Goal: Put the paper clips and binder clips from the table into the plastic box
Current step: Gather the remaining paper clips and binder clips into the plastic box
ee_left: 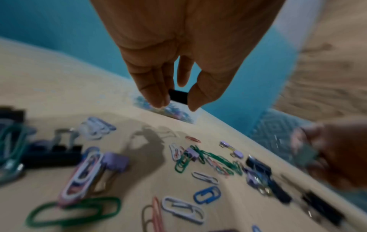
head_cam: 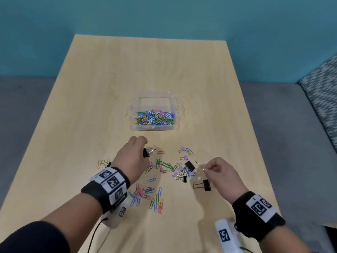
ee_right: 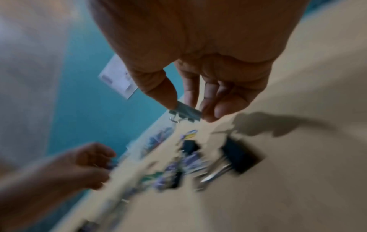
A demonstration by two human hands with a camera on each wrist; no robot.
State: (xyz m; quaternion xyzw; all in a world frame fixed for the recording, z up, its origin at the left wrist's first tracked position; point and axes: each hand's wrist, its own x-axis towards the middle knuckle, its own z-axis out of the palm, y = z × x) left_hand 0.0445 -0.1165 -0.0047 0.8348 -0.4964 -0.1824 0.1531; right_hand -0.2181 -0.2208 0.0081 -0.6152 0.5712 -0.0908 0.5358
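Broadly, a pale wooden desk (head_cam: 113, 84) stands against a teal wall (head_cam: 164, 15), with grey seating (head_cam: 21, 110) on either side of it. Near its middle sits a clear plastic box (head_cam: 155, 114), its lid off, and its floor covered by a heap of coloured paper clips (head_cam: 154, 118). Nearer the person, well apart from the box, more paper clips (head_cam: 145, 193) and small purple and black binder clips (head_cam: 186, 172) lie scattered on the wood. The left hand (head_cam: 133, 157) is raised between this scatter and the box, its thumb and fingers (ee_left: 157, 87) closed round a black binder clip (ee_left: 178, 96) whose wire handles stick out to the right in the head view. The right hand (head_cam: 220, 175) hovers just above the right side of the scatter, thumb and fingertips pinching a small pale clip (ee_right: 186, 112) with wire handles; motion blur hides its colour. A larger black binder clip (head_cam: 204, 185) lies on the desk just beside that hand.
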